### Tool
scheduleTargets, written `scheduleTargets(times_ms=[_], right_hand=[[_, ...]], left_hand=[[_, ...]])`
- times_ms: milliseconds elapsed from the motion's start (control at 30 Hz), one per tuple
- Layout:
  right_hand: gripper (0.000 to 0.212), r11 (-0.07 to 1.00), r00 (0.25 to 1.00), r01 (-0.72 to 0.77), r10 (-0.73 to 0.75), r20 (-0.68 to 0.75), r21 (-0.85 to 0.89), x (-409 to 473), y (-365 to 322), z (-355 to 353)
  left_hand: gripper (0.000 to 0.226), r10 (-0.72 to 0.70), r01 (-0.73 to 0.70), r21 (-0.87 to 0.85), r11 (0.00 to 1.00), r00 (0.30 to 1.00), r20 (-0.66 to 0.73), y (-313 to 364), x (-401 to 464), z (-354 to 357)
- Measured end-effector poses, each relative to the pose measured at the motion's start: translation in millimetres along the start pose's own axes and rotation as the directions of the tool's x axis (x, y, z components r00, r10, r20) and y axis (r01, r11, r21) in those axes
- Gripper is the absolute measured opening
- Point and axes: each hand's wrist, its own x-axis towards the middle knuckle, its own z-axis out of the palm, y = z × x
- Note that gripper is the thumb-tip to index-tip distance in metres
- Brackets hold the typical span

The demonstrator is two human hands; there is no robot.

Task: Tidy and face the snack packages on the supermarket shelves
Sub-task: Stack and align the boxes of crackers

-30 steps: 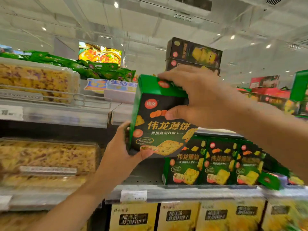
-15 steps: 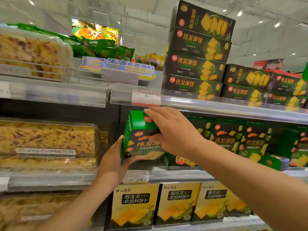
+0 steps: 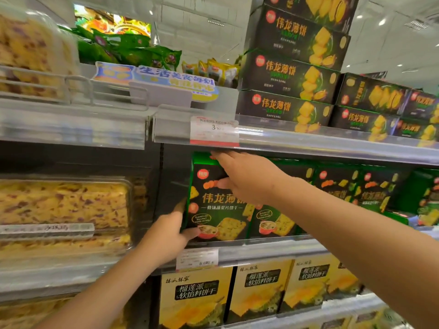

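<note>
A dark green cracker box (image 3: 213, 210) stands upright at the left end of the middle shelf (image 3: 273, 248), front face towards me. My left hand (image 3: 166, 236) grips its lower left corner, thumb across the front. My right hand (image 3: 247, 176) holds its top right part, fingers over the top edge and thumb on the front. More boxes of the same kind (image 3: 344, 186) stand in a row to the right, partly hidden behind my right forearm.
Black and yellow cracker boxes (image 3: 292, 70) are stacked on the top shelf. Yellow durian biscuit boxes (image 3: 259, 288) fill the shelf below. Clear tubs of yellow snacks (image 3: 64, 203) sit at the left. A price tag (image 3: 213, 130) hangs just above the box.
Both hands have carried the green box from up in front of me down and into the left end of the middle shelf, where it now stands beside the row.
</note>
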Motion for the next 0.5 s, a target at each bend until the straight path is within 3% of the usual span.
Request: scheduleTargets(times_ms=[100,500], right_hand=[[0.067,1.000,0.999,-0.006,0.006,0.034,0.019,9.2,5.8,0.9],[0.075,0.993,0.998,0.056,-0.056,-0.004,0.101,18.2,16.0,11.5]], left_hand=[[0.047,-0.019,0.019,0.013,1.000,0.999,0.030,2.3,2.7,-1.9],[0.050,-0.020,0.021,-0.054,0.998,1.000,0.024,5.4,-0.7,-0.5]])
